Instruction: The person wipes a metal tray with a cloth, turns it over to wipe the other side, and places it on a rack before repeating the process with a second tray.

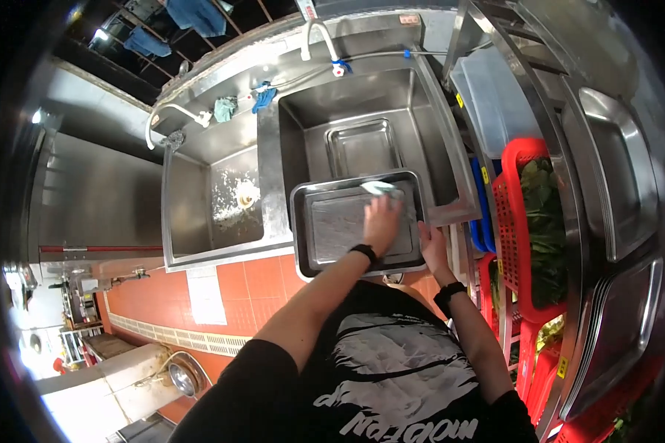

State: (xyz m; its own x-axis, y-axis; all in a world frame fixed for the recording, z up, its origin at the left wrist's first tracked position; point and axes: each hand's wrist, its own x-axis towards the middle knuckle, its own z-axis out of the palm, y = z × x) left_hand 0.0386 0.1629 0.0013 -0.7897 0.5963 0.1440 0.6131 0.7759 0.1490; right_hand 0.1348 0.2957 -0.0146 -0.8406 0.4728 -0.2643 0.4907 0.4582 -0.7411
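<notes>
The left hand [382, 224] is over the tray [332, 225], reaching toward its far side, with the fingers stretched forward and together against a pale cloth [380, 190]; they look bent only slightly, and how firmly they hold the cloth cannot be told. The right hand [433, 246] is at the tray's right side, near the near corner, its fingers up against the rim and partly curled; the grip beneath the rim is hidden. The tray lies across the near part of the right basin [303, 151], its open side up, with its near edge close to the person's black shirt [399, 354]. Farther back, a smaller tray [362, 148] sits on the floor of the same basin. The left basin [199, 196] has white bits scattered around its drain [247, 195]. On the far ledge are a green rag [225, 109] and, to its right, a blue rag [264, 99], between the left tap [176, 108] and the right tap [321, 37]. To the right of the sink, a red basket [511, 221] holds leafy greens [544, 236], with clear tubs [491, 96] beyond it and stacked trays [619, 173] farther right.
</notes>
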